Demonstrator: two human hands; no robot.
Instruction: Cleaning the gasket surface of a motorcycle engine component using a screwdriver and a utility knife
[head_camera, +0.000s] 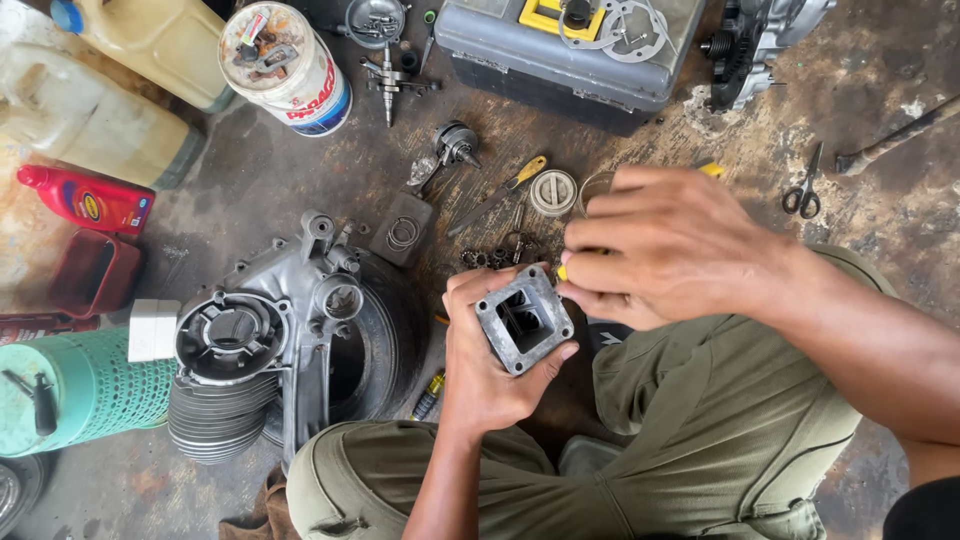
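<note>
Centrally, a square grey metal block with a dark rectangular opening sat gripped in the left hand, fingers curled round its edges above the lap, while the right hand, touching its upper right corner, pinched a small yellow-handled tool. Farther out lay a red oil bottle with a yellow oval label at left, a white labelled can of parts above, two pale jugs, and a grey toolbox.

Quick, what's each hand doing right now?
Left hand: closed on a square metal part.
Right hand: closed on a yellow-handled tool, tip at the part.
</note>
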